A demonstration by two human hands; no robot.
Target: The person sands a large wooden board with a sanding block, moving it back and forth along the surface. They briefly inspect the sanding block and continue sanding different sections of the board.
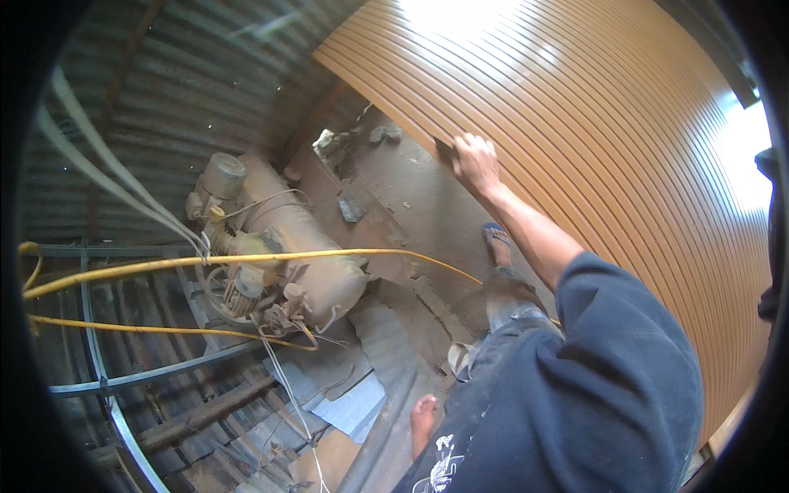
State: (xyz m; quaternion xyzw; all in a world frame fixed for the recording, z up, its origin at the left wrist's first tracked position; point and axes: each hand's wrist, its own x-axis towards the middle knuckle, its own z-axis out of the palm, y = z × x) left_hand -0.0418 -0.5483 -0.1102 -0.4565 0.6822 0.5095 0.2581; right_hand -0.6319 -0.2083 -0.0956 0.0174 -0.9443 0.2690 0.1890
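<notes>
My right hand (477, 164) is closed around a small dark flat piece (445, 151), held against the long left edge of a big ribbed brown panel (592, 123). The kind of that piece is hard to make out behind my fingers. My right arm stretches up along the panel. Low beside my dark shirt, what looks like my left hand (423, 407) hangs partly hidden, away from the panel. How its fingers are set does not show clearly.
A dusty air compressor (304, 246) stands to the left, with a yellow hose (353, 254) crossing over it. Metal framing (94, 329) and stacked sheets lie lower left. My sandalled foot (497, 238) is on the dirt floor. Corrugated sheeting (189, 74) walls the far left.
</notes>
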